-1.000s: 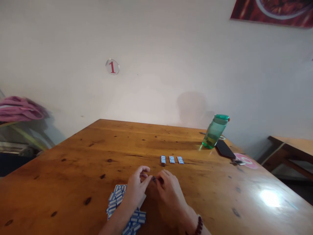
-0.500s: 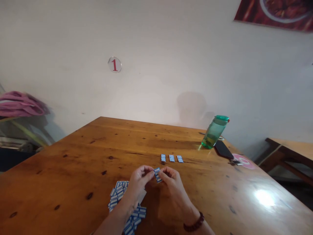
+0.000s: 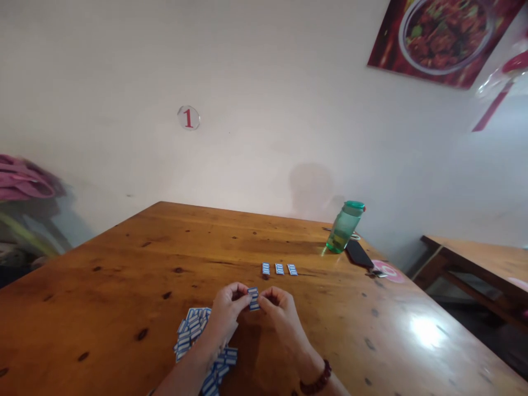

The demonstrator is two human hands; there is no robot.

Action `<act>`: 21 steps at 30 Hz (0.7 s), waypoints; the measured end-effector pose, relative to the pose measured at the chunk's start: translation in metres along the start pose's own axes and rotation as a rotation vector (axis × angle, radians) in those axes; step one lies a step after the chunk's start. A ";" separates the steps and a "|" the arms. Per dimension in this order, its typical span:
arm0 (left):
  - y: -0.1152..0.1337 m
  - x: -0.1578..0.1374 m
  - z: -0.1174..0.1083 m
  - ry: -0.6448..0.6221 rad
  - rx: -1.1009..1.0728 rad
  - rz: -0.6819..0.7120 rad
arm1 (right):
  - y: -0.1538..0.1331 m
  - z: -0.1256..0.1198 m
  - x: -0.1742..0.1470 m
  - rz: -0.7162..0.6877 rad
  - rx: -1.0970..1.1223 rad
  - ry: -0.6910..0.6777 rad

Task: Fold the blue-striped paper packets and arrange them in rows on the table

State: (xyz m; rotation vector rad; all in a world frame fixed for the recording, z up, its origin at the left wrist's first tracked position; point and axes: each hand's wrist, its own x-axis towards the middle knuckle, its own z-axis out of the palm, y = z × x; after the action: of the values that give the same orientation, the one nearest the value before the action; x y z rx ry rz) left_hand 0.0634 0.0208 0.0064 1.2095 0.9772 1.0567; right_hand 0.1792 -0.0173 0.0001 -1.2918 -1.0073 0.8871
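Head view: small striped piece pinched between two hands, above a wooden table

Left hand (image 3: 226,309) grips the blue-and-white striped piece (image 3: 253,304) with thumb and fingers at its left side; right hand (image 3: 282,314) nips its right edge, thumb against fingertips. Piece is held up at centre, near side of the table (image 3: 124,308), face toward the camera. Dark red bracelet (image 3: 315,379) on the right wrist.

Left forearm (image 3: 192,363) lies across the view of a loose pile (image 3: 191,330) of similar pieces, hiding its middle; parts show on either side of the arm.

Beyond the hands, a row of three: left piece (image 3: 266,269), middle piece (image 3: 279,269), right piece (image 3: 292,269), set apart side by side. Single or stacked, cannot tell.

Farther right: green bottle (image 3: 345,226), phone (image 3: 358,254) just beside it, keys (image 3: 377,273) at the phone's near end, overlapping a pink disc (image 3: 391,271). Bottle covers part of a white ring-shaped thing (image 3: 355,237).

Wall: number sign (image 3: 188,118), food poster (image 3: 447,36). Pink cloth (image 3: 25,179) far left, second table (image 3: 478,247) far right.
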 end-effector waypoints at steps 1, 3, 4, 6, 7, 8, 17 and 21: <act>-0.001 0.001 0.000 -0.002 0.024 0.025 | 0.001 0.000 0.000 -0.022 -0.027 0.006; -0.005 0.002 -0.001 -0.018 0.070 0.071 | 0.002 -0.001 0.000 -0.048 -0.069 0.011; -0.007 0.003 -0.001 -0.029 0.086 0.087 | 0.003 -0.001 -0.001 -0.054 -0.079 0.009; -0.011 0.004 -0.002 -0.063 0.097 0.104 | 0.005 0.000 -0.002 -0.055 -0.082 -0.004; -0.012 0.004 -0.002 -0.086 0.095 0.106 | 0.006 -0.001 -0.003 -0.057 -0.076 -0.013; -0.013 0.004 -0.002 -0.109 0.088 0.107 | 0.006 -0.001 -0.003 -0.056 -0.067 -0.021; -0.007 0.002 -0.006 -0.100 0.033 0.123 | 0.006 -0.065 0.044 0.071 -0.187 0.136; 0.011 -0.003 -0.008 -0.070 -0.035 0.181 | 0.014 -0.112 0.077 0.200 -0.283 0.219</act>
State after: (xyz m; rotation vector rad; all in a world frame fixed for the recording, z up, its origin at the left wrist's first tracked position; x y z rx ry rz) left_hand 0.0535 0.0206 0.0166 1.3160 0.8033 1.1598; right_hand 0.3111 0.0194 -0.0073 -1.7135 -0.8609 0.7490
